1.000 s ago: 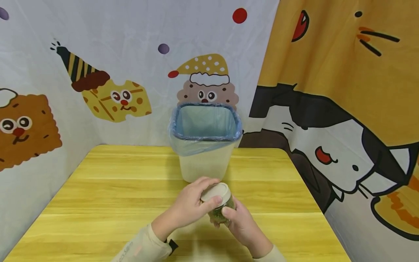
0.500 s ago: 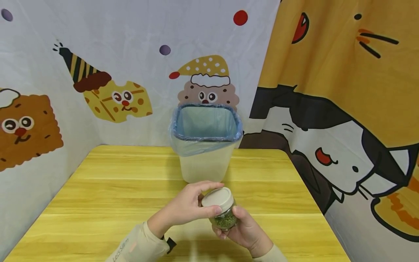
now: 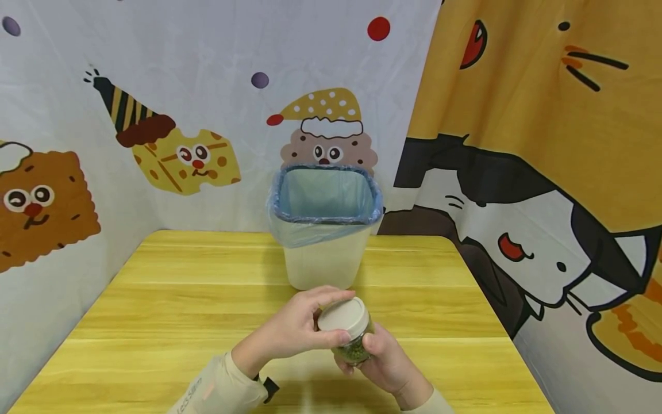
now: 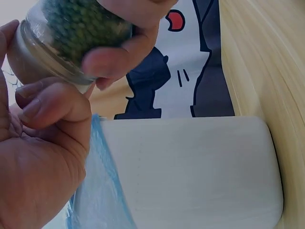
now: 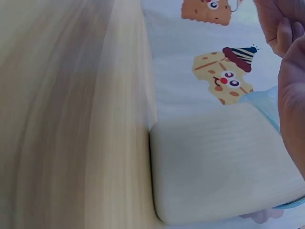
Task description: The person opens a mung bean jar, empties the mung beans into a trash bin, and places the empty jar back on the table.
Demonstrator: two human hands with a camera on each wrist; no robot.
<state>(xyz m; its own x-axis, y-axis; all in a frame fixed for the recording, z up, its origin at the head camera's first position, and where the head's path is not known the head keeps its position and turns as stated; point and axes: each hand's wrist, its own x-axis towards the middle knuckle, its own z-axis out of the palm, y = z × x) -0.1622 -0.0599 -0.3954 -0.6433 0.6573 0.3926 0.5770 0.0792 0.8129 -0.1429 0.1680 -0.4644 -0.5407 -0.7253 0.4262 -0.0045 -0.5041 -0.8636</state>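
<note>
A small clear glass jar (image 3: 354, 351) of green beans, topped by an off-white lid (image 3: 343, 317), is held tilted above the table. My left hand (image 3: 289, 328) spans the lid, its thumb on the near edge and its fingers over the far edge. My right hand (image 3: 388, 359) grips the glass body from the right, thumb on the side facing me. In the left wrist view the beans (image 4: 86, 28) show through the glass between both hands. The right wrist view has only part of my right hand (image 5: 293, 100) at its edge, with the jar out of sight.
A whitish bin (image 3: 323, 261) lined with a blue plastic bag (image 3: 331, 220) stands on the yellow wood-grain table (image 3: 207, 287), just beyond my hands. Behind the table hangs a cartoon-printed cloth (image 3: 207, 57), with an orange curtain (image 3: 517, 103) on the right.
Since a second ago the jar has dropped slightly and come nearer to me. My left fingers have straightened somewhat across the lid, and my right thumb has shifted on the glass.
</note>
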